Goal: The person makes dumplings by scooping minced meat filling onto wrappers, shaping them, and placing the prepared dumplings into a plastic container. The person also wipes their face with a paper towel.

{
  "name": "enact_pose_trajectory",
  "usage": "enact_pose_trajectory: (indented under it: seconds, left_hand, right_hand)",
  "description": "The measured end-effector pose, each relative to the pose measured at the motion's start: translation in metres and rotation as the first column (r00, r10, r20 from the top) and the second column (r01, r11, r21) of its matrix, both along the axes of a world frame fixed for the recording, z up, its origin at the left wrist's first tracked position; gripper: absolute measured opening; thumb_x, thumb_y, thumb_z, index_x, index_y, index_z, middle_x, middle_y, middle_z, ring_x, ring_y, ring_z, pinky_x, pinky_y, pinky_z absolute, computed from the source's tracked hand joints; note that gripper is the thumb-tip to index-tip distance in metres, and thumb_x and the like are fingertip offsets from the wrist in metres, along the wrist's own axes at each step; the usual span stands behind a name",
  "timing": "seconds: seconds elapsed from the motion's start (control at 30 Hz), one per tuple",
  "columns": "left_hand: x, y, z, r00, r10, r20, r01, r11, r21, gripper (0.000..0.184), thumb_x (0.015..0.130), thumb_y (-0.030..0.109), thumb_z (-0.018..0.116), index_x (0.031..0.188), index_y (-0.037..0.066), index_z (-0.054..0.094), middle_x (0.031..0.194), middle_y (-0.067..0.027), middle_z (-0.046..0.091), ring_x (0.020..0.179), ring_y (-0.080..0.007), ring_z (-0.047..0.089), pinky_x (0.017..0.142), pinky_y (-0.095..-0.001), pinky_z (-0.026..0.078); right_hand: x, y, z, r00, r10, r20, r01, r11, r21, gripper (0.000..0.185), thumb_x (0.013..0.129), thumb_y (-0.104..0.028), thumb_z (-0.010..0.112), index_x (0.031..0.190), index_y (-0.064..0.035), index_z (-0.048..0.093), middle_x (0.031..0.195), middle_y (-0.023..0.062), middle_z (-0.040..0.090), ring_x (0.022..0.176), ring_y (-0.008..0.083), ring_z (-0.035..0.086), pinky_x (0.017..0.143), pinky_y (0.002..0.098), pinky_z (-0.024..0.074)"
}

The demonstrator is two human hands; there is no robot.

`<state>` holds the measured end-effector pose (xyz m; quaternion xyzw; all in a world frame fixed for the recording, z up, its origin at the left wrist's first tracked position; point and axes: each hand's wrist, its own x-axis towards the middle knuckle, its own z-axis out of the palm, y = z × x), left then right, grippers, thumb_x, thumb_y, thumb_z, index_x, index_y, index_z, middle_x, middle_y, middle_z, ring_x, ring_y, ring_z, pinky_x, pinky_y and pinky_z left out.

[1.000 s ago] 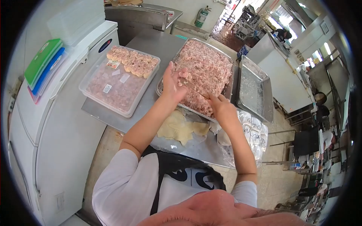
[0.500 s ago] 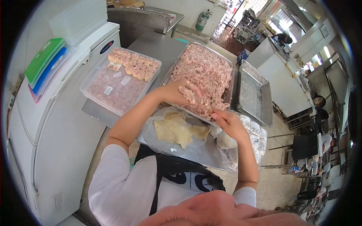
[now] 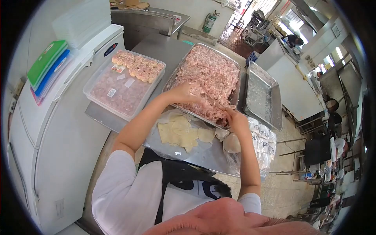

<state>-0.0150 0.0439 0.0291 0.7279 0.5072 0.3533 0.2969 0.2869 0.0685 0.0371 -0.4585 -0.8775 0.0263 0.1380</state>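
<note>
A deep metal tray (image 3: 239, 94) piled with pink ground meat (image 3: 209, 74) lies in front of me. My left hand (image 3: 188, 94) presses into the near left part of the pile, its fingers curled into the meat and partly buried. At the tray's near right corner is my right hand (image 3: 237, 119), with thumb and fingers drawn together against the meat; what they pinch is hidden. Thin pale dough wrappers (image 3: 178, 132) lie on a plastic sheet below the tray. A plastic bag of round white items (image 3: 260, 143), with writing on it, sits beside my right wrist.
Left of the tray stands a clear plastic container (image 3: 117, 92) with filled dumplings at its far end. On the right is a second metal tray (image 3: 260, 92) with residue. A white freezer (image 3: 70, 137) flanks my left side. Another person (image 3: 293, 40) is in the background.
My left hand has moved lower into the meat, and the clump seen on its fingers has merged with the pile. My right hand has moved slightly up and right, its fingertips further into the meat.
</note>
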Motion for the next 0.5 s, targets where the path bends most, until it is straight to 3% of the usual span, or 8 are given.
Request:
enact_pose_trajectory:
  seconds: [0.1,0.17,0.23,0.3,0.37,0.4,0.47,0.5]
  left_hand:
    - [-0.005,-0.025,0.022,0.979,0.032,0.202,-0.043,0.998,0.049,0.075,0.072,0.050,0.077,0.125,0.001,0.057,0.094,-0.0210,0.067,0.093,-0.0253,0.065,0.083,-0.0348,0.048]
    - [-0.011,-0.032,0.041,0.998,0.029,0.057,-0.026,0.998,-0.051,0.072,0.073,0.050,0.077,0.121,0.001,0.060,0.099,-0.0203,0.067,0.096,-0.0280,0.064,0.086,-0.0339,0.047]
    - [-0.008,-0.029,0.044,0.999,0.028,-0.027,-0.030,0.998,-0.060,0.072,0.073,0.049,0.076,0.124,0.002,0.059,0.104,-0.0237,0.065,0.098,-0.0322,0.064,0.088,-0.0354,0.047]
    - [-0.009,-0.024,0.041,0.993,0.020,-0.113,-0.029,0.997,-0.072,0.072,0.073,0.047,0.076,0.127,0.003,0.057,0.109,-0.0271,0.063,0.100,-0.0365,0.063,0.090,-0.0369,0.047]
    - [-0.010,-0.011,0.024,0.993,-0.113,-0.029,0.116,0.974,0.192,0.073,0.070,0.047,0.076,0.126,0.003,0.058,0.103,-0.0277,0.064,0.096,-0.0373,0.064,0.087,-0.0376,0.049]
    - [-0.011,-0.003,0.013,0.993,-0.113,-0.024,0.115,0.975,0.192,0.073,0.070,0.047,0.076,0.126,0.003,0.058,0.103,-0.0277,0.064,0.096,-0.0373,0.064,0.087,-0.0376,0.049]
    - [-0.014,0.009,-0.007,0.991,-0.009,-0.135,0.011,1.000,0.017,0.069,0.070,0.045,0.078,0.122,0.002,0.060,0.110,-0.0226,0.064,0.110,-0.0309,0.060,0.094,-0.0361,0.044]
    - [-0.013,0.010,-0.010,0.991,-0.003,-0.135,0.005,1.000,0.020,0.069,0.070,0.045,0.078,0.122,0.002,0.060,0.110,-0.0226,0.064,0.110,-0.0309,0.060,0.094,-0.0361,0.044]
  right_hand:
    - [0.007,-0.017,0.030,0.995,-0.013,-0.100,0.008,0.999,-0.053,0.022,0.092,-0.022,0.059,0.109,-0.0115,0.068,0.085,0.0169,0.066,0.080,0.0358,0.064,0.068,0.0431,0.0499]
    - [0.004,-0.026,0.048,0.982,-0.020,-0.190,-0.002,0.993,-0.114,0.024,0.092,-0.023,0.059,0.110,-0.0102,0.068,0.086,0.0170,0.067,0.080,0.0341,0.065,0.070,0.0411,0.0506]
    - [-0.008,-0.035,0.054,0.874,0.045,-0.485,-0.192,0.947,-0.259,0.028,0.093,-0.025,0.060,0.113,-0.0076,0.067,0.089,0.0173,0.068,0.082,0.0283,0.067,0.073,0.0366,0.0504]
    - [-0.027,-0.040,0.040,0.887,0.085,-0.454,-0.238,0.927,-0.291,0.029,0.094,-0.026,0.060,0.115,-0.0069,0.067,0.090,0.0173,0.069,0.083,0.0252,0.067,0.073,0.0351,0.0499]
    - [-0.028,-0.027,0.022,0.895,0.139,-0.423,-0.295,0.897,-0.330,0.028,0.093,-0.025,0.061,0.114,-0.0068,0.067,0.091,0.0180,0.068,0.083,0.0277,0.067,0.075,0.0354,0.0491]
    - [-0.024,-0.018,0.027,0.897,0.139,-0.419,-0.293,0.896,-0.332,0.028,0.093,-0.025,0.061,0.114,-0.0068,0.067,0.091,0.0180,0.068,0.083,0.0277,0.067,0.075,0.0354,0.0491]
    - [-0.017,-0.005,0.039,0.946,0.212,-0.245,-0.260,0.947,-0.187,0.022,0.092,-0.019,0.063,0.108,-0.0049,0.068,0.087,0.0121,0.066,0.073,0.0206,0.062,0.068,0.0304,0.0481]
    - [-0.021,-0.015,0.050,0.980,0.147,-0.134,-0.152,0.988,-0.026,0.020,0.091,-0.017,0.063,0.107,-0.0080,0.068,0.083,0.0125,0.063,0.072,0.0287,0.062,0.065,0.0345,0.0484]
